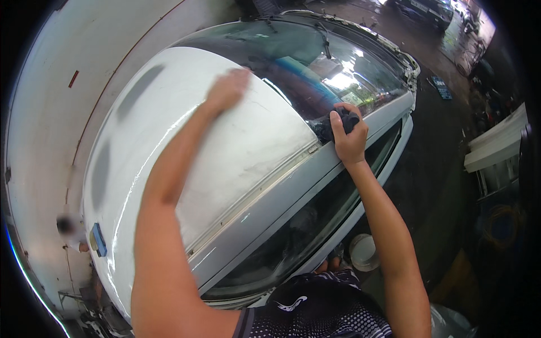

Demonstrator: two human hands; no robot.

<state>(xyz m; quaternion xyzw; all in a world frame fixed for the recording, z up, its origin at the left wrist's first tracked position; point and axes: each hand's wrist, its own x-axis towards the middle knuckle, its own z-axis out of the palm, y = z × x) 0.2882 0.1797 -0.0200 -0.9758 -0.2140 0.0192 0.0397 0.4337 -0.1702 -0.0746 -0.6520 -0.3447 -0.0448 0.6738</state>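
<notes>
The white roof of a car (236, 152) spreads out below me, with grey smudges along its far left side. My left hand (228, 87), smeared by motion, is at the roof's front edge beside the windshield (315, 62); its fingers are too blurred to make out. At the windshield's near corner, by the door pillar, my right hand (352, 138) is closed around a black lumpy object (345, 119). What kind of object that is does not show clearly.
A blue block (99, 239) lies at the roof's left edge, near a person (76, 234) on the far side. A white bucket (365, 252) stands by the car's near side. White panels (496, 143) are at right; another vehicle (425, 11) is parked ahead.
</notes>
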